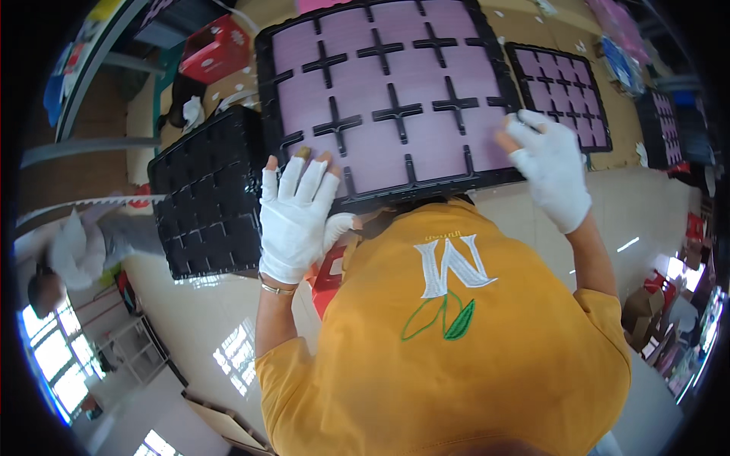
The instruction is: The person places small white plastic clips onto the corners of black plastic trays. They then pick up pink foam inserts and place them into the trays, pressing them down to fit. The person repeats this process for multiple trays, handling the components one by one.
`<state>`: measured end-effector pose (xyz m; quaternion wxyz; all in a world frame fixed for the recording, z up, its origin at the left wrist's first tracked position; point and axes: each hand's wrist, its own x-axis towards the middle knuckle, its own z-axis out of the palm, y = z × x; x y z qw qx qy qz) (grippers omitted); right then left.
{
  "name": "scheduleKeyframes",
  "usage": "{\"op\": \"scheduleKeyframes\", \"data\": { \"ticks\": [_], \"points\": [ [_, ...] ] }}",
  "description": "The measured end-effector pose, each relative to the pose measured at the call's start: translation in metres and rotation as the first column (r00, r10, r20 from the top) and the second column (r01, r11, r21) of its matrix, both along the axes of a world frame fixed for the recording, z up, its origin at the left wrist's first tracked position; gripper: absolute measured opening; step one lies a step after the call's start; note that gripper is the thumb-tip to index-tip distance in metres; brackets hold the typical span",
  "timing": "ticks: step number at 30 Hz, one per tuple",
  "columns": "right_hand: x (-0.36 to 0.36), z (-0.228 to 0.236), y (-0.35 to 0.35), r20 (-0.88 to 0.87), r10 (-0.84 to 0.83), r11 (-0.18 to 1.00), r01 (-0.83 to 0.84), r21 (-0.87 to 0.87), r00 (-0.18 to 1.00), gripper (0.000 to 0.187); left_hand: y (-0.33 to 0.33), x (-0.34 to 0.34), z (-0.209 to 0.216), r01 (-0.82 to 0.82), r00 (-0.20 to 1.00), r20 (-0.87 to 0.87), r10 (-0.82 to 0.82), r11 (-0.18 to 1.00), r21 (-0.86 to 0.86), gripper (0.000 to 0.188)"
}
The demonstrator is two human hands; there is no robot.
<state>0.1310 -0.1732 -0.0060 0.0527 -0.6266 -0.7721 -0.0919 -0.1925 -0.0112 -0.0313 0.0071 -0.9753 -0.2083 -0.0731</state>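
In front of me lies a large black plastic tray [395,114] with raised cross-shaped dividers and pale purple, sheet-like material filling the spaces between them. My left hand [295,209], in a white glove with bare fingertips, rests open at the tray's near left corner, fingers spread. My right hand [549,163], gloved alike, is at the tray's right edge. Its fingers are bent toward the purple surface and somewhat apart, with nothing visible between them. Whether those fingertips press on the tray or hover just over it, I cannot tell.
A stack of black trays [205,201] stands to the left. Beyond the right edge lies a smaller purple-filled tray [563,83] on the brown table [620,125]. A red box [217,49] sits at the back left. Another person [80,251] is at the far left.
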Motion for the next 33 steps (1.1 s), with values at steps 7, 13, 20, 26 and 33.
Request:
{"op": "scheduleKeyframes", "data": {
  "ticks": [7, 13, 20, 26, 33],
  "points": [
    [0.009, -0.028, -0.022, 0.238, -0.094, 0.948, 0.16, -0.276, 0.967, 0.041, 0.002, -0.012, -0.009, 0.006, 1.0, 0.005, -0.007, 0.998, 0.057, 0.06],
    [-0.013, -0.022, -0.002, 0.144, -0.023, 0.986, 0.047, -0.162, 0.989, 0.034, 0.004, -0.01, -0.005, 0.003, 1.0, -0.011, -0.003, 0.998, 0.061, 0.06],
    [0.007, -0.017, -0.004, 0.173, -0.131, 0.974, 0.159, -0.159, 0.976, 0.023, 0.01, -0.029, -0.006, 0.002, 0.995, 0.096, -0.004, 1.0, 0.016, 0.053],
    [0.05, 0.008, 0.05, -0.048, -0.139, 0.908, 0.146, 0.392, 0.989, 0.042, 0.095, 0.023, 0.019, -0.012, 0.959, 0.282, -0.027, 0.99, 0.138, 0.048],
    [0.069, -0.061, 0.157, -0.016, -0.184, 0.982, 0.183, -0.049, 0.983, 0.058, 0.173, 0.082, -0.034, -0.067, 0.99, -0.118, 0.073, 0.996, 0.051, 0.062]
  ]
}}
